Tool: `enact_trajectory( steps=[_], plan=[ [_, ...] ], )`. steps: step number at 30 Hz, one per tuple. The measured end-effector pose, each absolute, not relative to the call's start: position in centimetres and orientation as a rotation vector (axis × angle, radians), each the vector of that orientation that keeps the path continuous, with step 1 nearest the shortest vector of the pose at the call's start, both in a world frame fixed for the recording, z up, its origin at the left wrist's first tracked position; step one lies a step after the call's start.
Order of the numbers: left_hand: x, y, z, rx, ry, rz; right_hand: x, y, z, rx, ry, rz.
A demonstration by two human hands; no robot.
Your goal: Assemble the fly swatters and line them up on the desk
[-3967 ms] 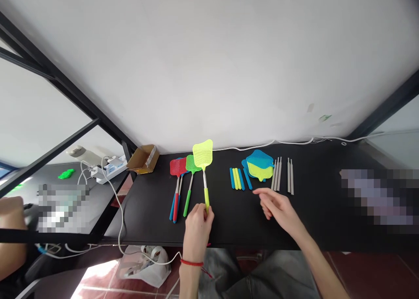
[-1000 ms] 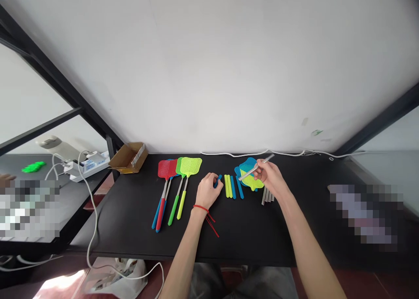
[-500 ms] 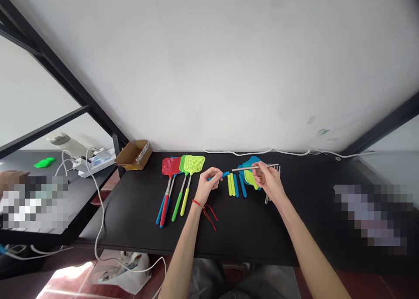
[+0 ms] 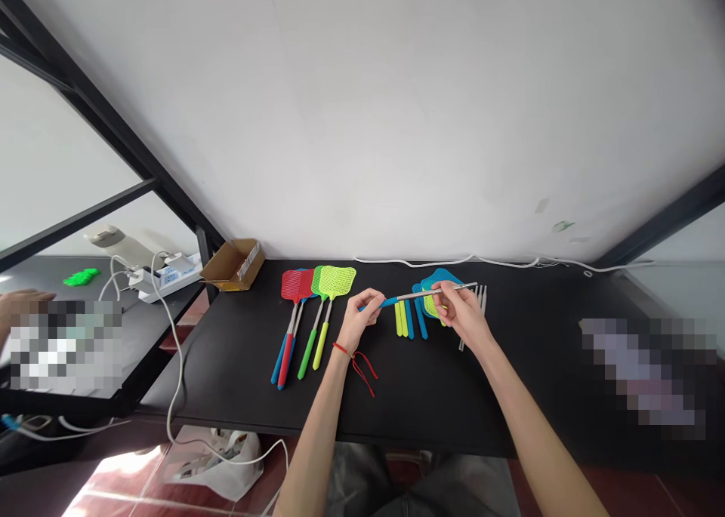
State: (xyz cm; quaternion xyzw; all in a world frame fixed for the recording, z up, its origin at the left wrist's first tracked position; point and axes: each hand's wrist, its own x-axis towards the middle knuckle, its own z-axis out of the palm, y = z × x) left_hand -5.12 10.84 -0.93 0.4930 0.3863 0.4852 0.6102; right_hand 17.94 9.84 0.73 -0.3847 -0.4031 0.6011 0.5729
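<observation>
My left hand (image 4: pixel 359 320) pinches a blue handle sleeve (image 4: pixel 387 303) above the black table (image 4: pixel 238 381). My right hand (image 4: pixel 460 313) grips a metal rod (image 4: pixel 430 292), whose left end meets the sleeve's open end. Just behind the hands lie loose yellow and blue sleeves (image 4: pixel 406 319), a stack of blue and yellow swatter heads (image 4: pixel 435 281) and several spare rods (image 4: pixel 480 298). To the left lies a row of finished fly swatters (image 4: pixel 309 313) in red, blue, green and yellow.
A small cardboard box (image 4: pixel 232 263) sits at the table's back left corner. A white cable (image 4: pixel 453 261) runs along the wall. A power strip (image 4: pixel 161 274) and a green object (image 4: pixel 80 277) rest on the neighbouring table, where another person's hand (image 4: pixel 16 306) shows.
Earlier my left hand laid down the yellow swatter and picked up a blue sleeve, while my right took a rod. Rod and sleeve have now come together end to end.
</observation>
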Motion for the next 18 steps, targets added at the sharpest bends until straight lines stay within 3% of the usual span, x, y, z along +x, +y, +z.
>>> enact_trajectory(
  steps=[18],
  plan=[
    [-4.1,10.7,-1.2,1.052,0.844,0.935,16.4,9.6,-0.4,-0.916,-1.144,1.478]
  ],
)
